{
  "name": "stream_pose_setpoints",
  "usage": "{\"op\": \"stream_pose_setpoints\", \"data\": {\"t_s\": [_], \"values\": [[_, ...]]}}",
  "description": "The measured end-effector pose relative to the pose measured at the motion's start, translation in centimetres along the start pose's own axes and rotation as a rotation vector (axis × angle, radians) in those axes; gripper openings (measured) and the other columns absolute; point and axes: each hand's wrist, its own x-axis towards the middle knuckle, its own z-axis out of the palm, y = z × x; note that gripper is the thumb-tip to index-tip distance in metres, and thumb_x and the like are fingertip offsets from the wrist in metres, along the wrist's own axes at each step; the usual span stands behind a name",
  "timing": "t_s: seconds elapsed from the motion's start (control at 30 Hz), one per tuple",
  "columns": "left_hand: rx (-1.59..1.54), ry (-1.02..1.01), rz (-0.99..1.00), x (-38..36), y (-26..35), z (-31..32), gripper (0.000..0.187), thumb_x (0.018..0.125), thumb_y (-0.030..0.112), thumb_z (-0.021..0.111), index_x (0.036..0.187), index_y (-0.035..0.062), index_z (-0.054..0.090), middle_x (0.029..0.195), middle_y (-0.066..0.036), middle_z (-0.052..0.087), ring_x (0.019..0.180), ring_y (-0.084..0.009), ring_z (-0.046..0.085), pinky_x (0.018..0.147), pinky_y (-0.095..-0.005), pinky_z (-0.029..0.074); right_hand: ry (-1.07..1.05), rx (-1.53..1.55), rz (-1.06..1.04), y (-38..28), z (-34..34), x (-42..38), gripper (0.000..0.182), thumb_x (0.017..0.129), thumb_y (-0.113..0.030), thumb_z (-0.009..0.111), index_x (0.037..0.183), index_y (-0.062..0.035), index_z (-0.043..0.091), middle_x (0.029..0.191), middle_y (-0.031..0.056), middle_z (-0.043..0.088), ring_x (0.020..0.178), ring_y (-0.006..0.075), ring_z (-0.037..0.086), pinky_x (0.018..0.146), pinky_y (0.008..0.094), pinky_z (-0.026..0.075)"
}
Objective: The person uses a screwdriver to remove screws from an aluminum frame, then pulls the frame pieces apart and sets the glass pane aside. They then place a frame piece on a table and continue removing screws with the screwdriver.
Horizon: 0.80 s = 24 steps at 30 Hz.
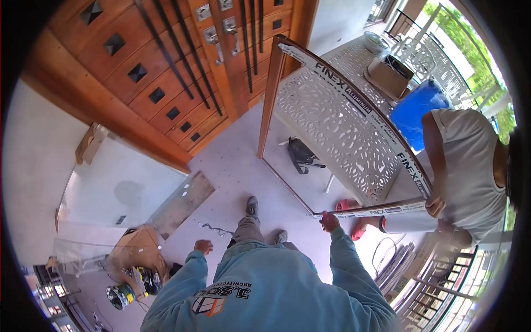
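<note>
My right hand [330, 222] grips the near corner of a brown aluminum frame [271, 99], which carries white FINEX tape along its sides. The frame stands tilted, and the table behind shows through its opening. At its right corner a co-worker's hand [435, 206] holds the same frame. My left hand [203, 247] hangs away from the frame, out to the left of my body. Its fingers are curled in, with nothing visible in them.
Wooden double doors [149, 77] rise at upper left. Behind the frame is a patterned white table [310, 99] with a cardboard box [387, 77]; a black bag [301, 154] lies by it. A plank [185, 202], clear glass panel [83, 249] and tools [124, 293] are left; stacked strips [398, 263] right.
</note>
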Motion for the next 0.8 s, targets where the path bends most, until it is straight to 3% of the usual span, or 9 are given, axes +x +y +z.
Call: {"op": "stream_pose_setpoints", "data": {"t_s": [0.1, 0.23, 0.33, 0.4, 0.47, 0.57, 0.67, 0.7, 0.8], "values": [[0.139, -0.140, 0.045, -2.4, -9.3, -1.8, 0.012, 0.089, 0.006, 0.050, 0.082, 0.0037, 0.060, 0.074, -0.010, 0.063, 0.063, -0.0189, 0.063, 0.039, -0.0322, 0.040, 0.005, 0.056, -0.090, -1.5, 0.1, 1.0, 0.025, 0.078, -0.011, 0.065, 0.099, -0.0056, 0.054, 0.072, 0.0087, 0.062, 0.052, 0.0183, 0.059, 0.044, 0.0319, 0.049], [0.104, 0.132, -0.306, -6.1, -10.0, 0.6, 0.019, 0.094, 0.019, 0.043, 0.092, 0.0054, 0.056, 0.086, -0.011, 0.065, 0.060, -0.0222, 0.061, 0.041, -0.0340, 0.039, -0.095, 0.006, 0.033, -2.3, 2.5, -0.1, 0.014, 0.086, -0.007, 0.057, 0.097, -0.0134, 0.052, 0.065, 0.0076, 0.058, 0.043, 0.0181, 0.053, 0.036, 0.0320, 0.042], [-0.051, 0.026, -0.073, -4.7, -8.3, 0.4, 0.020, 0.095, 0.020, 0.041, 0.091, 0.0070, 0.056, 0.086, -0.011, 0.066, 0.065, -0.0203, 0.063, 0.041, -0.0307, 0.039, -0.328, 0.296, 0.204, 0.8, 4.6, 0.2, 0.011, 0.086, -0.008, 0.059, 0.095, -0.0125, 0.054, 0.066, 0.0070, 0.058, 0.045, 0.0187, 0.054, 0.036, 0.0332, 0.042], [0.088, 0.029, -0.067, -3.5, -3.1, 1.6, 0.016, 0.094, 0.018, 0.041, 0.085, 0.0099, 0.051, 0.079, -0.009, 0.061, 0.061, -0.0176, 0.057, 0.039, -0.0294, 0.036, -0.259, -0.052, 0.184, -1.1, 5.5, -2.6, 0.027, 0.077, -0.012, 0.074, 0.100, -0.0166, 0.060, 0.068, 0.0078, 0.060, 0.049, 0.0166, 0.055, 0.040, 0.0316, 0.044], [-0.035, -0.152, -0.068, 1.4, 0.1, -0.2, 0.017, 0.092, 0.020, 0.039, 0.084, 0.0102, 0.051, 0.080, -0.008, 0.057, 0.064, -0.0198, 0.055, 0.044, -0.0312, 0.041, -0.156, -0.114, 0.198, -1.3, 6.6, -3.5, 0.040, 0.080, -0.020, 0.074, 0.117, -0.0172, 0.060, 0.073, 0.0085, 0.063, 0.050, 0.0159, 0.056, 0.043, 0.0306, 0.048], [-0.027, -0.100, 0.374, 6.8, 5.4, -1.6, 0.026, 0.090, 0.027, 0.046, 0.094, 0.0048, 0.058, 0.087, -0.012, 0.064, 0.071, -0.0262, 0.062, 0.054, -0.0383, 0.048, -0.098, -0.030, 0.316, -5.5, 7.5, -5.9, 0.052, 0.082, -0.029, 0.073, 0.129, -0.0167, 0.056, 0.077, 0.0099, 0.065, 0.052, 0.0155, 0.058, 0.046, 0.0301, 0.050], [0.063, -0.027, 0.440, 6.6, 15.0, -3.0, 0.027, 0.088, 0.026, 0.056, 0.091, 0.0000, 0.059, 0.084, -0.013, 0.066, 0.071, -0.0219, 0.065, 0.057, -0.0338, 0.053, -0.011, -0.115, 0.218, -8.7, 9.2, -5.9, 0.052, 0.084, -0.034, 0.071, 0.130, -0.0171, 0.055, 0.079, 0.0092, 0.066, 0.053, 0.0135, 0.058, 0.045, 0.0290, 0.049], [0.144, -0.030, 0.499, 5.8, 18.7, -3.1, 0.023, 0.088, 0.024, 0.057, 0.090, 0.0006, 0.059, 0.083, -0.012, 0.066, 0.070, -0.0205, 0.064, 0.058, -0.0343, 0.054, -0.010, -0.162, 0.253, -11.0, 9.7, -5.8, 0.048, 0.081, -0.029, 0.072, 0.125, -0.0145, 0.058, 0.083, 0.0125, 0.068, 0.063, 0.0208, 0.064, 0.054, 0.0348, 0.053], [0.312, -0.057, 0.672, 5.1, 27.3, -2.2, 0.020, 0.085, 0.020, 0.061, 0.090, 0.0004, 0.059, 0.082, -0.011, 0.066, 0.068, -0.0189, 0.063, 0.061, -0.0332, 0.052, 0.133, -0.598, -0.263, -14.1, 11.8, -4.0, 0.044, 0.077, -0.022, 0.069, 0.119, -0.0110, 0.061, 0.091, 0.0181, 0.068, 0.080, 0.0315, 0.067, 0.070, 0.0406, 0.054]]}}
